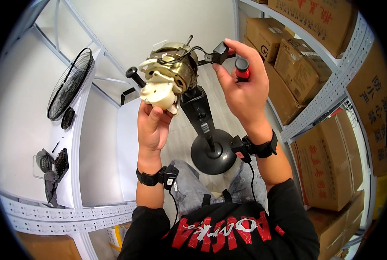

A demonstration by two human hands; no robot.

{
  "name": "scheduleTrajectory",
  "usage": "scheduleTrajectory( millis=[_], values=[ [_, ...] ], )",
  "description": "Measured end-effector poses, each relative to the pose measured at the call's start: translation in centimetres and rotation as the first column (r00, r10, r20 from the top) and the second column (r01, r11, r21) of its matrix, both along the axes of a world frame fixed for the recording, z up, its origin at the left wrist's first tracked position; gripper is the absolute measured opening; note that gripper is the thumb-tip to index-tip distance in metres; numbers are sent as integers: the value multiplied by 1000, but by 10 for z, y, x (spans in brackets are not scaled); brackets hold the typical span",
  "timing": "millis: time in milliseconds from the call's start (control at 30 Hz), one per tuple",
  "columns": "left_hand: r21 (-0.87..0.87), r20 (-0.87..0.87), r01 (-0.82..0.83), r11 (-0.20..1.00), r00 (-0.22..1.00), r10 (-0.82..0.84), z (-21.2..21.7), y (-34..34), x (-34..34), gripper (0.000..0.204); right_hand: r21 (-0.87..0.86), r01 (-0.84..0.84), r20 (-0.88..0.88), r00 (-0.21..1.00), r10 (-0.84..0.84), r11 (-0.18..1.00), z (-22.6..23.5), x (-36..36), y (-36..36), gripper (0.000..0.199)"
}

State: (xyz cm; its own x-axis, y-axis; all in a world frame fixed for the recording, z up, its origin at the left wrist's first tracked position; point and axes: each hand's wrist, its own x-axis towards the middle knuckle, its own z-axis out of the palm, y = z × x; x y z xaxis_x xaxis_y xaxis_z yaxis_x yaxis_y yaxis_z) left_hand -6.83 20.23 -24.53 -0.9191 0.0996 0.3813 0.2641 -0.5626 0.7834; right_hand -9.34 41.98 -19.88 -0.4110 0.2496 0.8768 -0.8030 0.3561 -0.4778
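An open fan motor (187,71) with a metal casing sits on top of a black stand (198,110) in front of me. My left hand (150,130) grips the cream plastic gearbox (158,93) on the motor's near side, thumb on its lower edge. Between thumb and index finger, my right hand (250,93) pinches a small black capacitor (220,53) with a metal tab, joined to the motor by thin dark wires. A red and black screwdriver (242,69) is tucked in that same hand, its shaft hidden. A black knob (132,73) sticks out at the motor's left.
The round stand base (213,167) rests on the floor before my knees. On the left shelf (78,156) are a fan grille (70,84), a small black round part (68,118) and a bit set (61,164). Cardboard boxes (304,69) fill the right rack.
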Motion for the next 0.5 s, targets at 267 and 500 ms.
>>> scheduleTrajectory(
  millis=[267,500],
  values=[
    [-10,-5,-2,1000,1000,2,3,4,3,70,37,-75,-1,997,75,996,10,8,-5,50],
    [-5,4,32,999,999,-32,5,5,3,66,85,-98,21,995,96,992,6,7,-8,50]
  ],
)
